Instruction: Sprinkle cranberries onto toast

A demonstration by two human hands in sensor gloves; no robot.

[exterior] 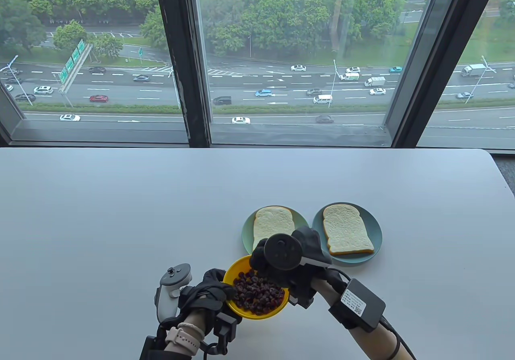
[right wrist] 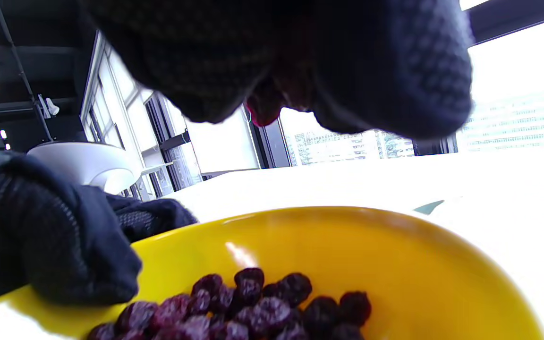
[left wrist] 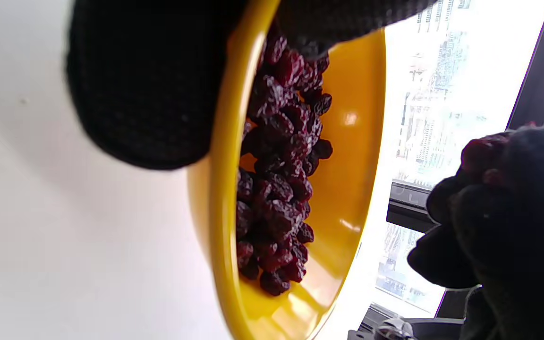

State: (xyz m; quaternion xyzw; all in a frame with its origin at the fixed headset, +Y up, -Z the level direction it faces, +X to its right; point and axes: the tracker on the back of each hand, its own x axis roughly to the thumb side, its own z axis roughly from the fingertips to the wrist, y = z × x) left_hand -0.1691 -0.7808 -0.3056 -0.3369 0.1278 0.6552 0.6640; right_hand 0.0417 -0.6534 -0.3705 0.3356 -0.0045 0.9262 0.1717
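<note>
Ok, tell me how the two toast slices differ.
The left toast is partly hidden behind the right hand; the right toast shows whole. The left toast looks paler, the right toast browner at its crust. Both lie bare on blue-green plates, without cranberries.

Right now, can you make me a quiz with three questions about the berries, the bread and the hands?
1. Where are the cranberries?
A. In the yellow bowl
B. On a slice of toast
C. Spilled on the table

2. How many slices of toast lie on plates?
A. One
B. Two
C. Four

3. What is the left hand doing?
A. Lying flat on the table
B. Lifting a plate
C. Holding the bowl's rim

Answers:
1 A, the berries are heaped inside the bowl.
2 B, left toast and right toast each lie bare on a teal plate.
3 C, its gloved fingers grip the rim in both wrist views, while the right hand pinches berries above.
</note>
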